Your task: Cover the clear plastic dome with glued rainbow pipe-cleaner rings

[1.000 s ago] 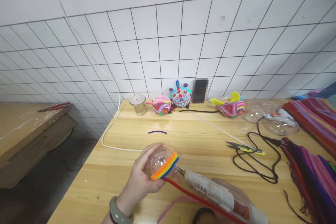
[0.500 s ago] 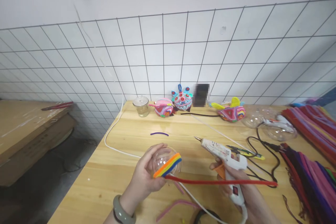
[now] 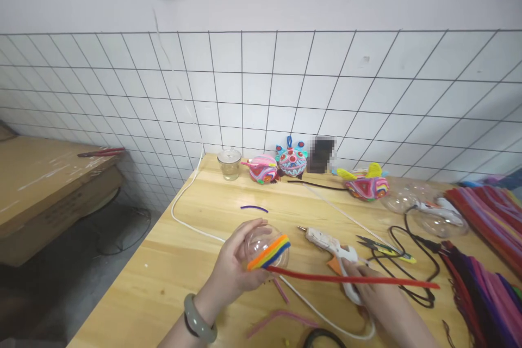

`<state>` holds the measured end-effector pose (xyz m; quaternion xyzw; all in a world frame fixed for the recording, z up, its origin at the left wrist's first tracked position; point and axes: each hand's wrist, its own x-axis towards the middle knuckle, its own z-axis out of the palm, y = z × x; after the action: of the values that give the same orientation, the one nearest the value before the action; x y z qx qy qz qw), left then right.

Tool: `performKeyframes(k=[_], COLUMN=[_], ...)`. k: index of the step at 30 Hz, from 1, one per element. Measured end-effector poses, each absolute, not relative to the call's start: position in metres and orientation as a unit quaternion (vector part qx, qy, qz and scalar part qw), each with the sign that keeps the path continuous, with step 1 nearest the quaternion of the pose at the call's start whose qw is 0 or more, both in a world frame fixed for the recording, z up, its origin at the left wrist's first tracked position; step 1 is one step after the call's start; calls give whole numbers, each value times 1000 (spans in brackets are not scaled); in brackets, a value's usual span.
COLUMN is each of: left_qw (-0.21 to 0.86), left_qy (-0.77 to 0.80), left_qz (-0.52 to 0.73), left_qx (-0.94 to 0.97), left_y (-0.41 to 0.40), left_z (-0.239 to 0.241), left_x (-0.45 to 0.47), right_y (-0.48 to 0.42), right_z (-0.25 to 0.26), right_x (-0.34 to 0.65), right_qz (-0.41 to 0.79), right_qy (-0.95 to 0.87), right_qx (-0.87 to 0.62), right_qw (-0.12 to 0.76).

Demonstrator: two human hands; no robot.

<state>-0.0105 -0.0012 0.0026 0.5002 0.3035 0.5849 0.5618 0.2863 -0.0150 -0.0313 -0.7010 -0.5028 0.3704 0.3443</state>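
Note:
My left hand (image 3: 234, 263) is closed around a clear plastic ball (image 3: 258, 240). Orange, yellow and blue fuzzy strips (image 3: 272, 252) lie side by side across the ball's front. From beneath them a long red pipe cleaner (image 3: 338, 279) sticks out to the right, passing in front of my right hand (image 3: 377, 291). That hand is closed on the handle of a white hot glue gun (image 3: 326, 242), which is low over the table or resting on it, nozzle pointing left. Part of the right fingers is hidden behind the handle and the red pipe cleaner.
Along the wall stand a glass cup (image 3: 229, 164), colourful decorated balls (image 3: 292, 161) and a pixelated dark object (image 3: 321, 155). Right are clear plastic shells (image 3: 438, 223), a yellow cutter (image 3: 397, 253), black cable (image 3: 428, 269) and pipe cleaner bundles (image 3: 485, 283). A white cord (image 3: 190, 231) crosses the table.
The glue gun has come down toward the table and tilted onto its side, with my right hand lower on it. My left hand still holds the ball. The camera view has shifted a little.

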Motion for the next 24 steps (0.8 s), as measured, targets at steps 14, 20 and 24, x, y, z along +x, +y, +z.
performKeyframes(k=[14, 20, 24], left_qw=[557, 540, 554], left_qy=[314, 322, 316], left_qz=[556, 561, 563], left_qx=[532, 538, 526], left_y=[-6, -7, -8], left_z=[-8, -7, -5], left_x=[-6, -4, -5], right_y=[-50, -33, -25], right_z=[29, 56, 52], right_x=[207, 194, 195], right_qz=[206, 252, 232], right_qy=[-757, -766, -782], right_qx=[-434, -378, -355], right_qw=[444, 455, 456])
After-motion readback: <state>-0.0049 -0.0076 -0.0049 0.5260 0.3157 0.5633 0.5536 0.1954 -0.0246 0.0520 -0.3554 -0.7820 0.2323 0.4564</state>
